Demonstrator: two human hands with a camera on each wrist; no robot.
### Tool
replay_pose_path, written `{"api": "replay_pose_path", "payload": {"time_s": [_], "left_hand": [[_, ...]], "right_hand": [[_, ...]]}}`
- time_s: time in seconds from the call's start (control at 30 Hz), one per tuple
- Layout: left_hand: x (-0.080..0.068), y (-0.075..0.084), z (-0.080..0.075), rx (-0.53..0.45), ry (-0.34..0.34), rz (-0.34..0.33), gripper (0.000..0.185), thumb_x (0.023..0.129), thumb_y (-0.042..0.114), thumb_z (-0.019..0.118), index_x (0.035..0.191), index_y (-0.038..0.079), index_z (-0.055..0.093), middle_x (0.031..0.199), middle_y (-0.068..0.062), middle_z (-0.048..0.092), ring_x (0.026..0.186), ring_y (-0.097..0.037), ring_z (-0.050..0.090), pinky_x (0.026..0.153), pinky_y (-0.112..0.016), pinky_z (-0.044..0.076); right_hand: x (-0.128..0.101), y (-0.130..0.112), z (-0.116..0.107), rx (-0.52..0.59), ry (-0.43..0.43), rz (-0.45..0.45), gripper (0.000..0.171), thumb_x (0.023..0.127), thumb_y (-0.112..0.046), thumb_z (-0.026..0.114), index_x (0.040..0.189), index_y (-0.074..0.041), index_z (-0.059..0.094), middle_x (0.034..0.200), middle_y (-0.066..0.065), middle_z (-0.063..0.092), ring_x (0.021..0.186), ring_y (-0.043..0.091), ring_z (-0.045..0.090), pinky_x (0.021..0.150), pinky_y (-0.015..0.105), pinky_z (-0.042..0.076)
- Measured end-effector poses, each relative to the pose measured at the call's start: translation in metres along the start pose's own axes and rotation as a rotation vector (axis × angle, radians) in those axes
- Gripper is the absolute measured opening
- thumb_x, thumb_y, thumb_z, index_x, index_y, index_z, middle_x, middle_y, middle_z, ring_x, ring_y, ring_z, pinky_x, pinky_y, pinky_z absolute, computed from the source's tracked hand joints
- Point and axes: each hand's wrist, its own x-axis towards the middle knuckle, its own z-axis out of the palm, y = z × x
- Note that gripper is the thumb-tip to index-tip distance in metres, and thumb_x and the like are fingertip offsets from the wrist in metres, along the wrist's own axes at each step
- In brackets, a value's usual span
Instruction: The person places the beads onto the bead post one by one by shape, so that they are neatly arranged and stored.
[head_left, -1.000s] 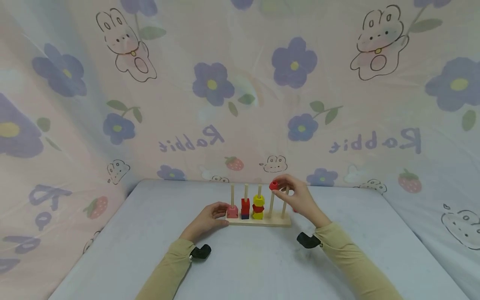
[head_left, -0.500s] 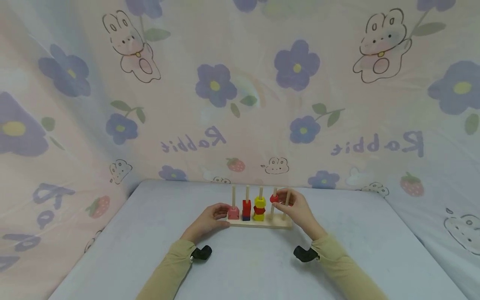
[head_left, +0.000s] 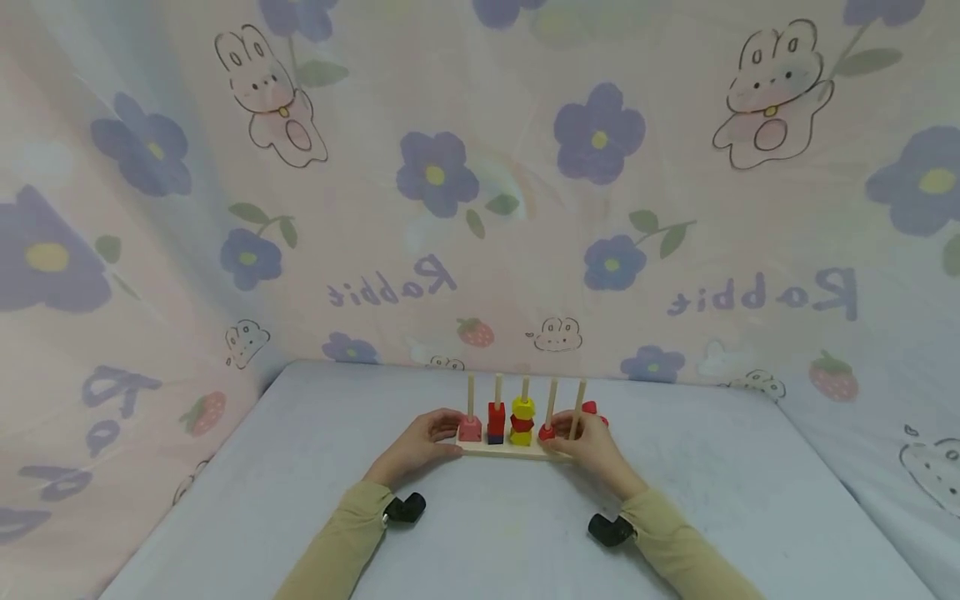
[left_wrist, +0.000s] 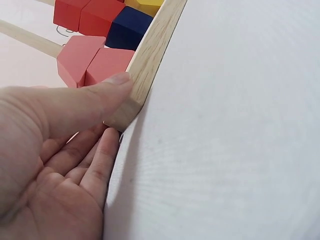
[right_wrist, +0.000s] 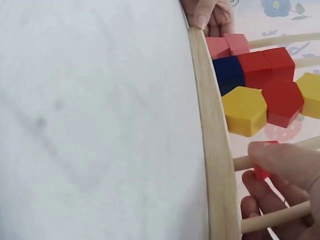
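A grey worktop (head_left: 300, 500) stands before a cloth backdrop (head_left: 480, 167) printed with flowers and rabbits. The left hand (head_left: 420, 442) grips the near end of the wooden peg base (left_wrist: 155, 45), thumb on top, fingers curled below. The right hand (head_left: 588, 446) pinches a red bead (right_wrist: 261, 170) low on the fourth peg (head_left: 551, 400). Stacked blocks (head_left: 495, 421) occupy the pegs between the two hands. One red piece (head_left: 591, 407) lies just beyond the right hand.

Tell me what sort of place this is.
Probably a makeshift tabletop play or recording corner: a pale table walled by rabbit-and-flower printed cloth, with only a wooden peg toy of coloured blocks, which both hands touch.
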Motion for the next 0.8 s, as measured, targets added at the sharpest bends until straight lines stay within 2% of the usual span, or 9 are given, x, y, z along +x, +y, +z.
{"api": "replay_pose_path", "payload": {"time_s": [0.17, 0.37, 0.47, 0.6, 0.7, 0.8], "left_hand": [[0.002, -0.003, -0.001, 0.011, 0.008, -0.012, 0.054, 0.082, 0.003, 0.074, 0.131, 0.006, 0.051, 0.132, -0.012, 0.053, 0.122, -0.029, 0.051, 0.102, -0.039, 0.043], [0.003, -0.005, -0.001, 0.001, 0.006, -0.025, 0.055, 0.081, 0.006, 0.076, 0.13, 0.008, 0.053, 0.131, -0.009, 0.054, 0.121, -0.026, 0.053, 0.101, -0.037, 0.044], [0.002, -0.005, -0.001, -0.002, 0.0, -0.012, 0.055, 0.081, 0.005, 0.076, 0.131, 0.006, 0.052, 0.131, -0.011, 0.054, 0.121, -0.028, 0.053, 0.101, -0.037, 0.044], [0.002, -0.005, -0.001, 0.003, -0.009, -0.005, 0.055, 0.081, 0.005, 0.076, 0.131, 0.005, 0.051, 0.131, -0.012, 0.054, 0.121, -0.028, 0.053, 0.101, -0.036, 0.045], [0.002, -0.004, -0.001, 0.003, -0.01, 0.0, 0.055, 0.081, 0.003, 0.075, 0.131, 0.004, 0.051, 0.131, -0.012, 0.054, 0.121, -0.027, 0.052, 0.101, -0.036, 0.044], [0.002, -0.004, -0.001, 0.001, -0.007, 0.019, 0.054, 0.082, 0.0, 0.073, 0.131, 0.002, 0.051, 0.131, -0.013, 0.054, 0.121, -0.028, 0.052, 0.102, -0.037, 0.043]], "right_hand": [[-0.003, -0.001, -0.002, -0.068, -0.009, 0.001, 0.027, 0.076, -0.008, 0.08, 0.1, -0.006, 0.069, 0.092, 0.003, 0.066, 0.084, 0.02, 0.056, 0.077, 0.03, 0.05], [-0.005, 0.002, -0.009, -0.044, -0.068, -0.035, 0.027, 0.08, -0.006, 0.077, 0.105, -0.004, 0.067, 0.098, 0.006, 0.066, 0.089, 0.022, 0.059, 0.081, 0.031, 0.052], [-0.005, 0.0, -0.018, -0.041, -0.107, -0.108, 0.031, 0.081, -0.001, 0.074, 0.11, 0.002, 0.064, 0.104, 0.015, 0.066, 0.094, 0.029, 0.062, 0.086, 0.039, 0.054], [-0.006, -0.005, -0.035, -0.029, -0.147, -0.201, 0.034, 0.082, 0.009, 0.068, 0.114, 0.011, 0.058, 0.112, 0.029, 0.06, 0.103, 0.044, 0.058, 0.091, 0.056, 0.048], [-0.006, -0.005, -0.049, -0.057, -0.127, -0.237, 0.035, 0.082, 0.011, 0.068, 0.115, 0.009, 0.057, 0.113, 0.029, 0.059, 0.105, 0.047, 0.056, 0.09, 0.06, 0.046], [-0.004, -0.001, -0.063, -0.11, -0.091, -0.255, 0.035, 0.082, 0.008, 0.069, 0.116, 0.006, 0.058, 0.111, 0.025, 0.062, 0.104, 0.043, 0.058, 0.089, 0.058, 0.048]]}}
